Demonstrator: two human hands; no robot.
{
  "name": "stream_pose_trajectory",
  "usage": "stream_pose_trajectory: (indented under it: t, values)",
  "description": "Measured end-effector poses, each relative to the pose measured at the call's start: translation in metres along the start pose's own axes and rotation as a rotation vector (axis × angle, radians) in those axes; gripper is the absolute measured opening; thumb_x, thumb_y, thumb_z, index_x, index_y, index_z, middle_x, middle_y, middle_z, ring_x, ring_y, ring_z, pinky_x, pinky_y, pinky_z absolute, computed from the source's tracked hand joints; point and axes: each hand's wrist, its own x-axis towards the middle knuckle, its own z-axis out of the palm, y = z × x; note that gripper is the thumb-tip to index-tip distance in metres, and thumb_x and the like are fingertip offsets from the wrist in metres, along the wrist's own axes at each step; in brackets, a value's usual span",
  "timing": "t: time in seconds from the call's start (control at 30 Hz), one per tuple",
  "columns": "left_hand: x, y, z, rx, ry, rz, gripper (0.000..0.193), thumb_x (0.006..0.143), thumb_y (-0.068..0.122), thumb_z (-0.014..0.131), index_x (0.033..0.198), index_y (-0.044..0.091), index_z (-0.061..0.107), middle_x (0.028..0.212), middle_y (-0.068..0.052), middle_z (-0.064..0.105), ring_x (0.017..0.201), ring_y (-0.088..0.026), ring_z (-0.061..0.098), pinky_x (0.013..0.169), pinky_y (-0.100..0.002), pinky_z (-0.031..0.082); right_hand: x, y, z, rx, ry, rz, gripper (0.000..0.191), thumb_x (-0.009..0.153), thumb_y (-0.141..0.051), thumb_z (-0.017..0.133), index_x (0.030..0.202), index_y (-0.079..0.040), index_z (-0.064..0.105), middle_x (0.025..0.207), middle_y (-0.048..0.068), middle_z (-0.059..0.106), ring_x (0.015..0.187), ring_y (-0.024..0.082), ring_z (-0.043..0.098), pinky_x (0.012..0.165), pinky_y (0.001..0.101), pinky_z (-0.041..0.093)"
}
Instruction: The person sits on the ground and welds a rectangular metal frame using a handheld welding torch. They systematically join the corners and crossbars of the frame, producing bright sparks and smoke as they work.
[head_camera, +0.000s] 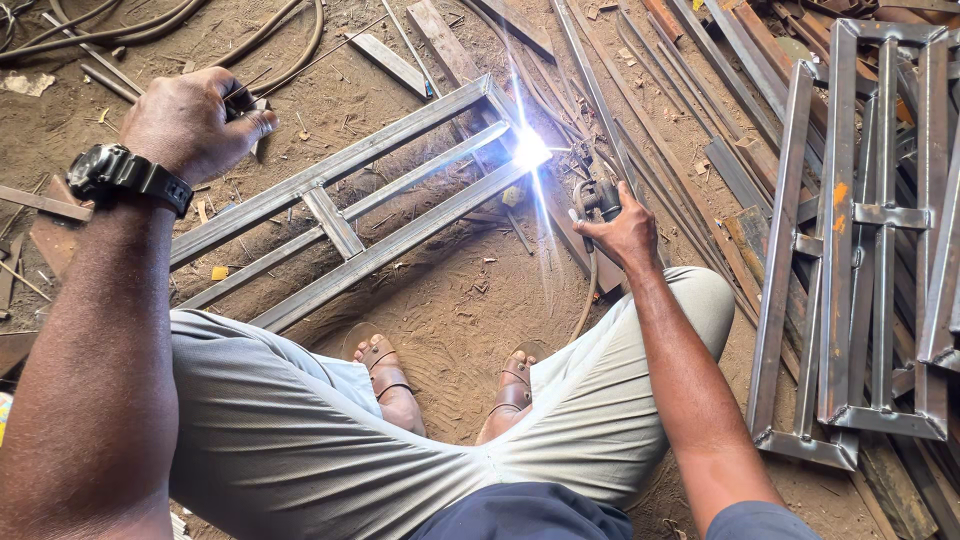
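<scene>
On the sandy workshop floor, a squatting person welds the far end of a steel frame (360, 205).

Right hand (625, 232) has its fingers wrapped tight around the electrode holder (600, 200), the arc (530, 150) flaring at the frame's far corner; left hand (190, 120) is raised near the frame's other side, fingers curled shut on a small dark object that cannot be made out. The frame lies flat on the dirt in front of the sandalled feet (390, 385), its long rails and one short cross piece (333, 222) already in place, so the work looks well along, with this corner joint in hand. Finished frames (860, 250) lean stacked to the right. Scrap strips (700, 130) and cables (150, 30) crowd the far ground; open sand remains only between knees and frame.
</scene>
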Motion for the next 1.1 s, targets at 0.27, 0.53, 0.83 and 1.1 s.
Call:
stream_pose_trajectory:
  t: [0.27,0.53,0.83,1.1]
  values:
    - [-0.003,0.0049,-0.0046,-0.042,-0.09,-0.07,0.049,0.099,0.055,0.068,0.124,0.013,0.07,0.099,-0.014,0.074,0.091,-0.029,0.072,0.076,-0.05,0.058,0.0011,0.0007,0.0004,-0.025,0.033,-0.047,0.127,0.062,-0.057,0.094,0.155,0.005,0.034,0.147,0.033,0.05,0.132,0.042,0.055,0.109,0.0494,0.047]
    - [-0.0015,0.0051,-0.0038,0.044,-0.111,-0.072,0.052,0.097,0.057,0.069,0.127,0.015,0.068,0.103,-0.018,0.073,0.1,-0.034,0.069,0.082,-0.052,0.056,0.0009,-0.0015,0.0006,-0.032,0.02,-0.045,0.127,0.063,-0.057,0.093,0.156,0.005,0.032,0.148,0.032,0.049,0.132,0.042,0.054,0.109,0.0504,0.047]
    - [-0.0021,0.0026,-0.0019,0.011,-0.13,-0.105,0.053,0.096,0.059,0.068,0.127,0.015,0.069,0.101,-0.016,0.073,0.096,-0.03,0.07,0.079,-0.051,0.057,0.0019,-0.0047,0.0002,-0.016,-0.009,-0.001,0.128,0.063,-0.059,0.091,0.158,0.002,0.031,0.146,0.031,0.051,0.13,0.041,0.057,0.107,0.0508,0.05]
    - [-0.0035,0.0059,-0.0065,-0.008,-0.131,-0.097,0.05,0.096,0.058,0.07,0.124,0.016,0.071,0.1,-0.015,0.074,0.093,-0.029,0.07,0.077,-0.05,0.057,0.0069,-0.0032,-0.0012,-0.044,0.003,-0.014,0.128,0.063,-0.061,0.092,0.157,0.001,0.032,0.146,0.032,0.051,0.131,0.042,0.055,0.108,0.0529,0.048]
